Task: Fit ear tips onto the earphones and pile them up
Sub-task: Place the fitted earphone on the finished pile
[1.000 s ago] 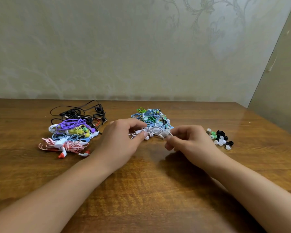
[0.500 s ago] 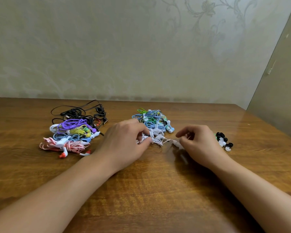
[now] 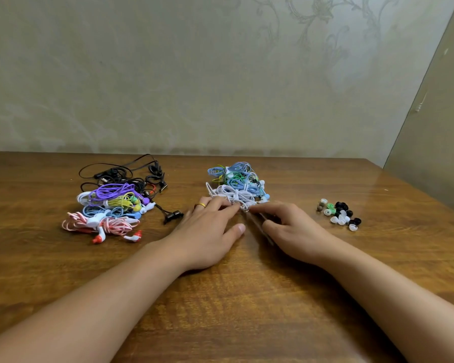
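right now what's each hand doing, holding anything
Left hand: open, fingers spread flat, fingertips touching the white earphones.
Right hand: fingers curled at the same white bundle; whether it grips the cable cannot be told.

table [image 3: 247, 310]: glossy grained wood | ear tips [image 3: 340, 214]: soft rubbery | wall [image 3: 194, 74]: matt patterned wallpaper

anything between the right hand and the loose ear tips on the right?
Nothing visible. The right hand sits at the white earphones in the centre pile; only bare table lies between it and the ear tips further right. The left hand is on the opposite side.
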